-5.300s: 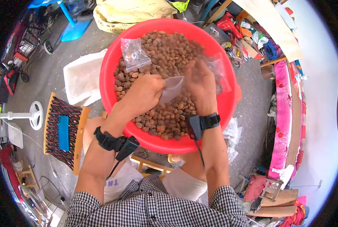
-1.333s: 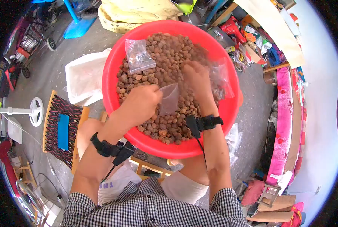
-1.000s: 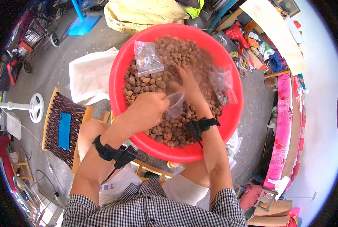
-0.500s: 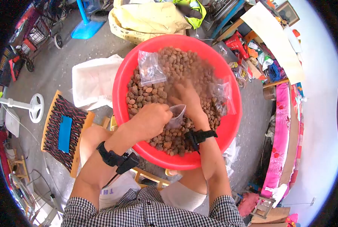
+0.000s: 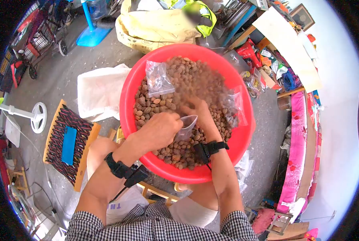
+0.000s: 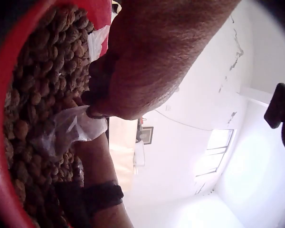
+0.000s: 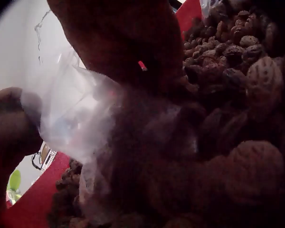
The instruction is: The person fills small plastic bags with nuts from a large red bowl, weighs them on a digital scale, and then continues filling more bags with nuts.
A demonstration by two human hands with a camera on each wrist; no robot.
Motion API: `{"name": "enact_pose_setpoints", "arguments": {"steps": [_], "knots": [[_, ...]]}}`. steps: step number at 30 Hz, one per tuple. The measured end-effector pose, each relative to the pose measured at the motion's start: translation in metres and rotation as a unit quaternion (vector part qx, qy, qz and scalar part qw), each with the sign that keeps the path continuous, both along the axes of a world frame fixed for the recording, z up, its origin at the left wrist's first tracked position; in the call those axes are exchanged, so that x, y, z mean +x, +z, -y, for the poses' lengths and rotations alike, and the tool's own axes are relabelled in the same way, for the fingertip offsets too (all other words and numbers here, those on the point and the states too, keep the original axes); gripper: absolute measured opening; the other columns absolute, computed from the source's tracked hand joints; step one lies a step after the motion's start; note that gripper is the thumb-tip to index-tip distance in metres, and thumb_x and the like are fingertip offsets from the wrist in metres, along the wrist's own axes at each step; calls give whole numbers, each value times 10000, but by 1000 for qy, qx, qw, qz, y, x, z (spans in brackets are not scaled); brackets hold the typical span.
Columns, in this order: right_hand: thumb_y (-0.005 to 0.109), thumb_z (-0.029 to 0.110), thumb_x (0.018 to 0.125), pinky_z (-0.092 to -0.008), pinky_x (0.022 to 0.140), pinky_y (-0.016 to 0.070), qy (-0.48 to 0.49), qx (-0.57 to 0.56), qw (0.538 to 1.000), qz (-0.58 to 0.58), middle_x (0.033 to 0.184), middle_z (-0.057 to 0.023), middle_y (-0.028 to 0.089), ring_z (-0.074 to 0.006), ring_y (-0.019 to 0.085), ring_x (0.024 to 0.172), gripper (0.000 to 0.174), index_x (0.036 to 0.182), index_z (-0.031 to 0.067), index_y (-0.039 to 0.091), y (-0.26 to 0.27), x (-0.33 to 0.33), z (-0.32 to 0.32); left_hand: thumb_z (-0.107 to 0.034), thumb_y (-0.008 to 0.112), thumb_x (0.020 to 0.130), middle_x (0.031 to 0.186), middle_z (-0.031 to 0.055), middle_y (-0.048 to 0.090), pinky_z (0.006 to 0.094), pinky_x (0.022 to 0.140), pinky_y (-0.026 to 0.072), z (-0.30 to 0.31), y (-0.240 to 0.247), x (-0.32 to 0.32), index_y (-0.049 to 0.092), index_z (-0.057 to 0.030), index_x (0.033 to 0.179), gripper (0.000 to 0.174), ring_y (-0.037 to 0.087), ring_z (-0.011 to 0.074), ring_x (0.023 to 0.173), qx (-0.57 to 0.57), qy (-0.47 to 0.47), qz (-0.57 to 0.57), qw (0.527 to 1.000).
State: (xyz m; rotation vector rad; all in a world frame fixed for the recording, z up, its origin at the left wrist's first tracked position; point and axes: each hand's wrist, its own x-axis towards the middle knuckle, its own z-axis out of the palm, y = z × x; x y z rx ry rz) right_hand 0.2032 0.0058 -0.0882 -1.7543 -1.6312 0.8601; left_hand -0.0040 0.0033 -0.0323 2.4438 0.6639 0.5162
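Note:
A red basin holds a heap of brown, wrinkled peach pits. Over the heap, my left hand pinches a small clear plastic bag by its rim, its mouth facing my right hand. My right hand reaches down to the pits just beyond the bag, fingers apart and fingertips at the heap. In the left wrist view the bag hangs limp from the left fingers. The right wrist view shows the bag close beside the dark right hand, with pits around.
Two more clear bags lie on the pits, one a zip bag at the left, the other bag at the right rim. A white tub stands left of the basin, near a beaded stool. A yellow sack lies behind.
The basin sits lower in the head view as the view shifts. My left hand keeps hold of the bag, its mouth now wider. My right hand, earlier blurred over the pits, now reaches down beside the bag.

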Motion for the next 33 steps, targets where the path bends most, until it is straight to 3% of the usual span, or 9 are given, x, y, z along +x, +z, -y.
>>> {"name": "enact_pose_setpoints", "arguments": {"steps": [4,7,11,16,19,23,26,29,33], "knots": [[654,207,847,-316,612,480,-58,-107,979,-162,778,-71,643,-147,584,695,221,902,-7,652,32,-1,7,17,550,723,803,188,594,451,711,511,-1,1,1,617,36,763,80,615,366,785,2,-1,2,1000],[601,214,905,-252,594,463,-140,-106,872,-457,875,-20,640,-115,545,670,220,989,17,647,25,3,6,14,553,719,806,187,588,454,701,508,-3,-1,3,610,34,765,76,611,371,779,3,-7,5,1000],[538,242,962,-245,623,455,-175,-141,735,-639,890,-48,588,-145,526,702,264,1055,-1,580,13,19,10,10,557,710,801,187,576,459,684,502,-2,7,5,589,31,763,66,604,380,765,2,-5,17,1000],[557,248,955,-310,644,545,-298,-54,637,-709,919,-108,578,-207,593,803,264,1090,22,543,32,9,18,-30,590,707,783,168,546,458,660,486,-3,2,7,576,16,817,120,580,378,743,22,-12,41,999],[563,247,952,-345,679,573,-226,-45,639,-733,947,-101,587,-214,606,854,266,1109,34,535,39,16,25,-29,592,695,787,164,542,455,660,480,-2,1,9,590,16,848,160,575,372,746,25,-13,52,998],[588,268,944,-233,509,417,-234,-39,588,-773,788,-22,490,-117,454,636,208,1012,74,556,39,27,29,-17,590,686,792,166,537,450,659,472,-1,2,13,602,22,878,197,574,363,750,22,-17,53,998],[588,312,945,-215,481,276,-155,-24,590,-792,673,41,352,-81,298,554,216,850,134,509,37,41,34,-5,587,680,787,168,533,449,658,469,1,3,16,598,28,871,193,575,364,750,16,-20,60,998],[575,355,948,-217,485,239,-137,-11,598,-790,619,70,264,-70,250,522,300,760,170,433,49,44,37,11,584,675,781,170,528,447,646,468,3,6,20,590,31,869,195,574,367,749,14,-23,83,996],[556,387,954,-217,490,252,-166,34,562,-810,598,74,244,-70,245,515,312,762,167,445,71,31,40,22,579,670,784,172,524,447,639,467,5,5,25,572,29,864,195,571,371,750,28,-29,85,996]]}}
